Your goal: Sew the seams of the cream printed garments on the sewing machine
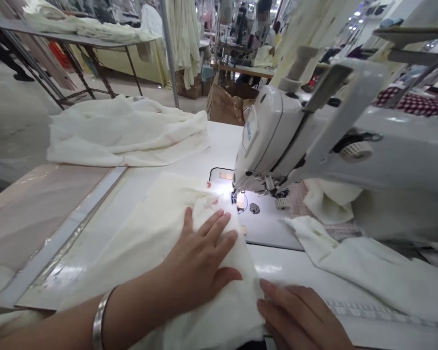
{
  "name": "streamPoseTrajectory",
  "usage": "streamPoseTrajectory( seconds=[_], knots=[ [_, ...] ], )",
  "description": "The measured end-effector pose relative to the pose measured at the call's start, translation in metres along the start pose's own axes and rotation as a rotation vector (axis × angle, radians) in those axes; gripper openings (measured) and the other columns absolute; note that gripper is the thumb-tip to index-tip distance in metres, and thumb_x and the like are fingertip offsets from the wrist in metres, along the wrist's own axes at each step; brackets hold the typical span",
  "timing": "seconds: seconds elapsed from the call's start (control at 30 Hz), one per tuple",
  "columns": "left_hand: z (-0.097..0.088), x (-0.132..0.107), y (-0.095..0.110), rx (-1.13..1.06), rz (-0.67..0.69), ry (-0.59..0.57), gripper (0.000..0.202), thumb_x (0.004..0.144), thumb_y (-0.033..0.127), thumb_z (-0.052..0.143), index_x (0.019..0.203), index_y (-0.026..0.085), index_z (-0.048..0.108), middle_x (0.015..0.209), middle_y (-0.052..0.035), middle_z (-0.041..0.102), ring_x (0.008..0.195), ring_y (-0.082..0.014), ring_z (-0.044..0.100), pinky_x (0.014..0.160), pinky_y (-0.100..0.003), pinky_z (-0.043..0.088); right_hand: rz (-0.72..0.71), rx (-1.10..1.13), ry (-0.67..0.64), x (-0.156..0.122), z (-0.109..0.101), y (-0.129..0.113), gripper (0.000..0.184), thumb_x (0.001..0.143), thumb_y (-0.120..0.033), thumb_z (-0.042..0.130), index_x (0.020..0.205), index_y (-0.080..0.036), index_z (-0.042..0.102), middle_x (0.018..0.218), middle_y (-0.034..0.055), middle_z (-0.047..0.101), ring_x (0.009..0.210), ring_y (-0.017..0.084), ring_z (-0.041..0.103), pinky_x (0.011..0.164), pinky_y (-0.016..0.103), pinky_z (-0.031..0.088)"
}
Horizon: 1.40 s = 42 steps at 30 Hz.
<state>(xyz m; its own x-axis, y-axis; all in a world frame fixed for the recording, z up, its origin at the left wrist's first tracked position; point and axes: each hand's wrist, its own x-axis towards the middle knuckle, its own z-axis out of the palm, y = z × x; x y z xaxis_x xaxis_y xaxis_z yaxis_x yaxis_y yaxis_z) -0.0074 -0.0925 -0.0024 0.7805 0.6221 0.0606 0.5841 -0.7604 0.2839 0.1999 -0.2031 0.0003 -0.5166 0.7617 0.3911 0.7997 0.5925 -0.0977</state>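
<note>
A piece of cream fabric with faint reddish marks lies on the white sewing table, its far right corner at the needle area of the sewing machine. My left hand rests on this fabric with its fingers spread, just in front of the presser foot. A silver bangle circles the left wrist. Lower right, my right hand is slightly blurred and has its fingertips together on the fabric's right edge. Part of that grip is hidden.
Another cream cloth lies bunched at the table's back left. More cream fabric drapes over the right side, near a printed measuring strip. A pinkish sheet covers the left. Behind stand a cardboard box and a garment rack.
</note>
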Motion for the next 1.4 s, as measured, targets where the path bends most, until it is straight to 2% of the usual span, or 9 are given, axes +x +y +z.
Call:
streamPoseTrajectory(
  seconds=[0.37, 0.53, 0.73, 0.83, 0.97, 1.07, 1.13, 1.23, 1.4],
  knots=[
    [-0.026, 0.056, -0.081, 0.03, 0.218, 0.014, 0.044, 0.089, 0.05, 0.043, 0.12, 0.019, 0.045, 0.139, -0.0142, 0.035, 0.131, -0.0281, 0.026, 0.104, -0.055, 0.013, -0.189, -0.032, -0.024, 0.066, 0.026, 0.044, 0.023, 0.085, -0.007, 0.046, 0.096, -0.014, 0.064, 0.101, 0.0069, 0.066, 0.074, 0.018, 0.054, 0.06, 0.032, 0.041],
    [-0.033, 0.084, -0.106, 0.036, 0.232, 0.029, 0.046, 0.088, 0.051, 0.046, 0.12, 0.018, 0.046, 0.136, -0.0117, 0.04, 0.131, -0.0251, 0.027, 0.106, -0.042, 0.016, -0.134, 0.015, 0.016, 0.091, 0.036, 0.066, 0.019, 0.088, -0.014, 0.046, 0.095, -0.015, 0.063, 0.09, 0.0078, 0.065, 0.073, 0.015, 0.055, 0.063, 0.028, 0.043],
    [-0.039, 0.115, -0.137, 0.155, 0.225, 0.041, 0.05, 0.088, 0.052, 0.043, 0.125, 0.018, 0.045, 0.139, -0.0102, 0.038, 0.133, -0.0248, 0.023, 0.107, -0.045, 0.01, -0.059, -0.034, 0.007, 0.097, 0.052, 0.082, 0.019, 0.088, -0.02, 0.045, 0.099, -0.02, 0.061, 0.09, 0.0065, 0.064, 0.079, 0.016, 0.057, 0.064, 0.027, 0.043],
    [-0.03, 0.102, -0.12, 0.204, 0.101, 0.063, 0.051, 0.091, 0.053, 0.035, 0.13, 0.019, 0.041, 0.142, -0.0105, 0.033, 0.134, -0.0258, 0.019, 0.107, -0.053, 0.004, -0.015, 0.025, 0.033, 0.095, 0.044, 0.073, 0.02, 0.09, -0.019, 0.043, 0.102, -0.018, 0.058, 0.093, 0.0067, 0.063, 0.085, 0.017, 0.058, 0.069, 0.03, 0.044],
    [-0.016, 0.05, -0.058, 0.271, -0.171, 0.112, 0.068, 0.086, 0.061, 0.036, 0.131, 0.01, 0.04, 0.141, -0.0209, 0.031, 0.133, -0.0374, 0.017, 0.101, -0.064, 0.009, 0.035, 0.104, -0.06, 0.074, 0.021, 0.042, 0.031, 0.092, -0.036, 0.042, 0.116, -0.018, 0.052, 0.088, 0.0064, 0.061, 0.079, 0.017, 0.057, 0.066, 0.03, 0.046],
    [-0.024, 0.03, -0.029, 0.258, -0.144, 0.018, 0.043, 0.088, 0.048, 0.043, 0.111, 0.013, 0.058, 0.118, -0.019, 0.055, 0.116, -0.0367, 0.044, 0.093, -0.058, 0.028, -0.032, 0.148, -0.101, 0.046, 0.012, 0.018, 0.029, 0.091, -0.041, 0.044, 0.108, -0.02, 0.056, 0.076, 0.0026, 0.057, 0.068, 0.015, 0.055, 0.058, 0.026, 0.043],
    [-0.039, 0.037, -0.032, 0.238, -0.155, 0.002, 0.019, 0.088, 0.027, 0.047, 0.093, 0.015, 0.062, 0.095, -0.0123, 0.063, 0.098, -0.0285, 0.056, 0.09, -0.05, 0.034, 0.005, 0.162, -0.107, 0.03, 0.012, 0.006, 0.021, 0.092, -0.035, 0.043, 0.094, -0.021, 0.058, 0.072, 0.0009, 0.056, 0.067, 0.014, 0.055, 0.057, 0.025, 0.04],
    [-0.061, 0.06, -0.054, 0.235, -0.165, 0.017, 0.006, 0.079, 0.013, 0.057, 0.084, 0.014, 0.059, 0.091, -0.0086, 0.061, 0.092, -0.0228, 0.056, 0.094, -0.044, 0.032, 0.213, 0.089, -0.085, 0.02, 0.016, -0.008, 0.029, 0.091, -0.038, 0.043, 0.07, -0.021, 0.051, 0.065, -0.0005, 0.053, 0.062, 0.014, 0.054, 0.056, 0.026, 0.038],
    [-0.086, 0.048, -0.047, 0.202, -0.158, 0.066, 0.028, 0.073, -0.002, 0.043, 0.093, 0.016, 0.052, 0.078, -0.0024, 0.06, 0.068, -0.0153, 0.055, 0.068, -0.027, 0.042, 0.423, 0.016, 0.041, 0.029, 0.024, -0.015, 0.023, 0.083, -0.044, 0.053, 0.08, -0.021, 0.052, 0.067, -0.0002, 0.057, 0.059, 0.018, 0.055, 0.053, 0.028, 0.038]
  ],
)
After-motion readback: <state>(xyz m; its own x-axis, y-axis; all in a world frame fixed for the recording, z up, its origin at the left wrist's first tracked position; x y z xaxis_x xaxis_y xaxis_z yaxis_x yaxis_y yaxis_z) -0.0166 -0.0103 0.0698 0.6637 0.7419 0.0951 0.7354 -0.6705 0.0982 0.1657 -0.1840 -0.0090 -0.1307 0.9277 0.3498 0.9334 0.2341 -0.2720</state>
